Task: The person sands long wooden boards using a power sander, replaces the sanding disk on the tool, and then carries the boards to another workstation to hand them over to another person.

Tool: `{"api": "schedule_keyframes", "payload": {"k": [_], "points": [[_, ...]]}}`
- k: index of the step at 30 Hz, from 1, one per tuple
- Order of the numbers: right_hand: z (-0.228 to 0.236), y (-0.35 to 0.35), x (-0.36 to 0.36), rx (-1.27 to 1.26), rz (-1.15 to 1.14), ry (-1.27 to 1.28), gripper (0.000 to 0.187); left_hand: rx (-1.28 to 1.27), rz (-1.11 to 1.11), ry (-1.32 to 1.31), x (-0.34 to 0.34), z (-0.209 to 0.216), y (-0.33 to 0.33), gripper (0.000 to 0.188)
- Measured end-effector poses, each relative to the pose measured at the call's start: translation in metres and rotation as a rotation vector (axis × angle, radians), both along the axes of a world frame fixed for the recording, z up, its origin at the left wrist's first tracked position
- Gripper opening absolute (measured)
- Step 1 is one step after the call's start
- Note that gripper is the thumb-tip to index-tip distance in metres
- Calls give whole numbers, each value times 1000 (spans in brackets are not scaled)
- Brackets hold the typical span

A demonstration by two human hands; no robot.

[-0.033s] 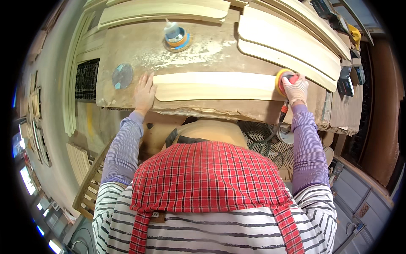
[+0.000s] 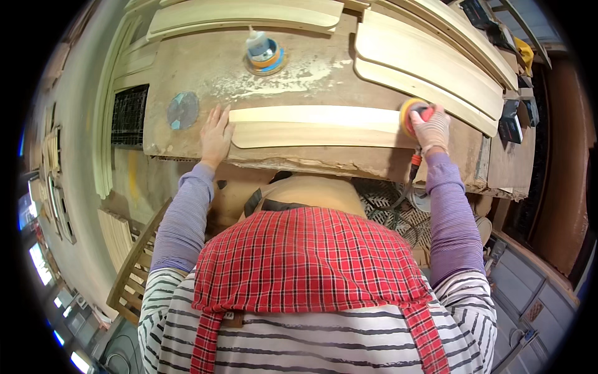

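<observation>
A long pale wooden board (image 2: 317, 128) with rounded corners lies across the worktable near its front edge. My left hand (image 2: 216, 136) rests flat against the board's left end, fingers stretched out. At the other end, my right hand (image 2: 432, 131), in a light glove, grips a round red and yellow sander (image 2: 410, 116). Its pad overlaps the board's right end. From the sander a dark hose (image 2: 408, 190) with a red fitting runs down past the table edge. The sander's underside is hidden.
Stacked pale boards (image 2: 430, 59) lie at the back right, with more boards (image 2: 246, 15) at the back left. A glue bottle (image 2: 257, 43) stands by tape rolls (image 2: 268, 59). A grey sanding disc (image 2: 182, 110) lies left of my left hand. The table's front edge (image 2: 299, 166) is ragged.
The sander and my right hand have shifted slightly left over the board's right end. My left hand stays at the left end. The whole view has shifted a little.
</observation>
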State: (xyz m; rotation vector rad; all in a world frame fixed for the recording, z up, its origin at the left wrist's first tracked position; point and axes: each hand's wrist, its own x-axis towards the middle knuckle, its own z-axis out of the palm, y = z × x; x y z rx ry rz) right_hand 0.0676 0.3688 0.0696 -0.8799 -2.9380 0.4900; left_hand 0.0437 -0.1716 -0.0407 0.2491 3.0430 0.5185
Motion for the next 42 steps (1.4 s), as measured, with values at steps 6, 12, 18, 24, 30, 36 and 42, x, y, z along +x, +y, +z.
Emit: {"api": "schedule_keyframes", "payload": {"k": [6, 12, 18, 24, 30, 36, 42], "points": [[30, -241, -32, -146, 587, -128, 34, 779, 260, -137, -21, 19, -24, 43], [10, -336, -21, -233, 1026, -114, 28, 614, 268, -17, -42, 37, -47, 41], [13, -239, 22, -442, 611, -212, 29, 514, -80, -28, -57, 25, 59, 56], [11, -75, 52, -254, 194, -81, 45, -62, -759, 46, -22, 40, 237, 114], [5, 65, 62, -204, -27, -63, 51, -46, -808, -11, -27, 48, 295, 119], [7, 156, 100, -276, -134, 125, 60, -62, -751, -10, -23, 61, 312, 112], [11, 179, 178, -305, -335, 294, 65, 93, -816, 115, -25, 80, 400, 107]]}}
